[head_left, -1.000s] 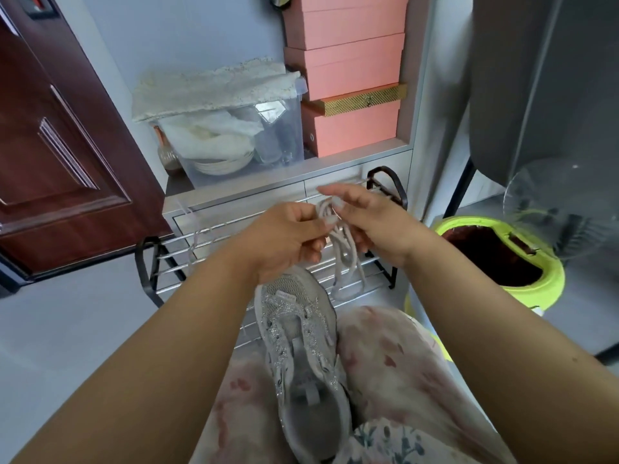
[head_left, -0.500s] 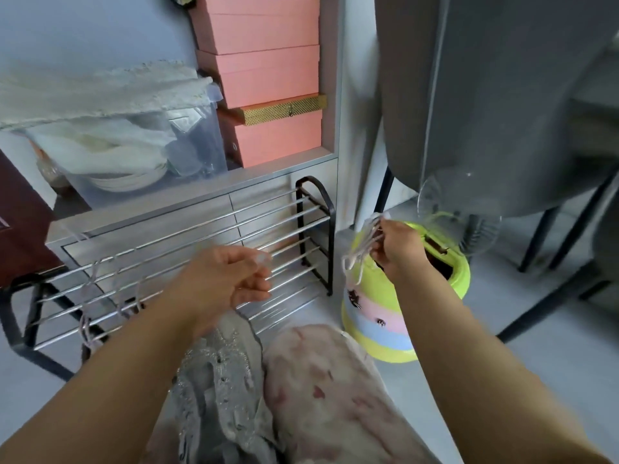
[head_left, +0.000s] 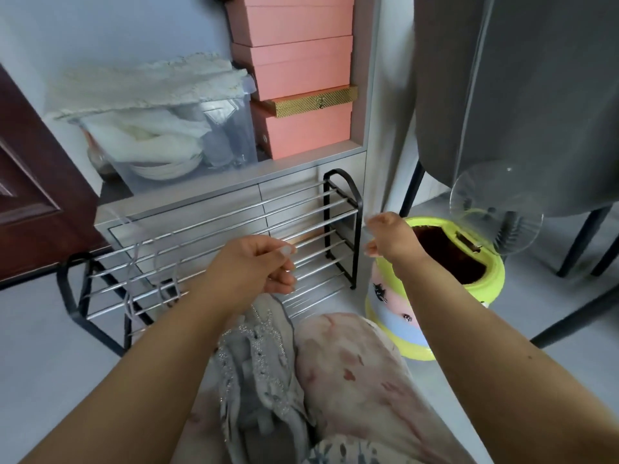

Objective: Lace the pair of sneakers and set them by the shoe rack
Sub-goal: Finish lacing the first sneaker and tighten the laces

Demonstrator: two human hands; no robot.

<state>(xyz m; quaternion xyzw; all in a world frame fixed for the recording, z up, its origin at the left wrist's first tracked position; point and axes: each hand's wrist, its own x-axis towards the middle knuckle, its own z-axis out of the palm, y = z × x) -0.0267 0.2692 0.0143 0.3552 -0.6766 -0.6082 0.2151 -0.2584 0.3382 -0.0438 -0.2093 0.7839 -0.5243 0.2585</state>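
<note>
sneaker point(head_left: 258, 373) on lap, soft, light | grip at heel | left hand point(head_left: 254, 272) loosely curled, hold unclear | right hand point(head_left: 390, 237) curled, contents unclear

Soft daylight, slight motion blur, wide-angle edge distortion.

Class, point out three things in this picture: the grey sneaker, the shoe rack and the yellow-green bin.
sneaker point(head_left: 259, 356): head view, on the beaded upper.
shoe rack point(head_left: 342, 209): head view, on its black right end frame.
bin point(head_left: 495, 272): head view, on its yellow-green rim.
</note>
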